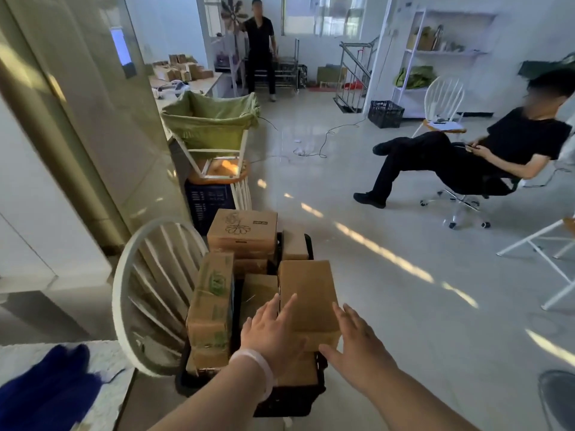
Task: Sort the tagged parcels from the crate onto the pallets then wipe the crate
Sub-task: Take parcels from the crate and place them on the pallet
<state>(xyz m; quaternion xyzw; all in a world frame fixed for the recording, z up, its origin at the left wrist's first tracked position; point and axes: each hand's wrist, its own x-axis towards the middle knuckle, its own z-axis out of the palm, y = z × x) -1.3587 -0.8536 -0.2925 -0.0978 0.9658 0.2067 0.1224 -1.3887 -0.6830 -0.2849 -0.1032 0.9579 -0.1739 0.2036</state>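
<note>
— Cardboard everywhere. Which parcel comes out first?

— Going from the left: a blue cloth lies on the tabletop corner, probably for the wiping later. Next, a green-printed parcel stands along the left edge of the crate. Leave that one.

— And the hands?

— The left hand has straight, spread fingers along the left side of the plain parcel, which sits topmost at the crate's near right corner. The right hand is spread as well, at the parcel's near right edge. Neither grips anything yet.

— So how should the lift go?

— Press both palms low against opposite sides and raise it straight up, so the neighbours aren't dragged along. I can't see a tag, so it will likely need turning to read one before choosing a pallet.
</note>
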